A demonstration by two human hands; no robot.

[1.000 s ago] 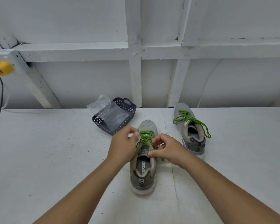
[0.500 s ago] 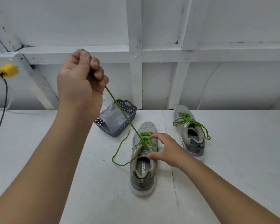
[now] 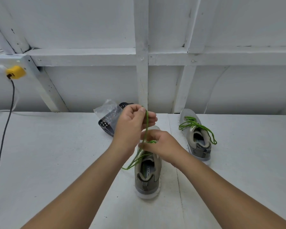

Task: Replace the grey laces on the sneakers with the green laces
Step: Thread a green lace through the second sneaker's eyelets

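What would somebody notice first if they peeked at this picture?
Probably the bright green lace in the middle, pinched by the left hand above the near sneaker while the right hand grips it lower down at the eyelets. Next, the second sneaker to the right on the white table, its green lace hanging loose. A yellow plug stands out on the far left wall.

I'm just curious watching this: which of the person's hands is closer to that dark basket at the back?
The left. The left hand is raised just in front of the basket, overlapping it in view; the right hand sits farther right, over the near sneaker.
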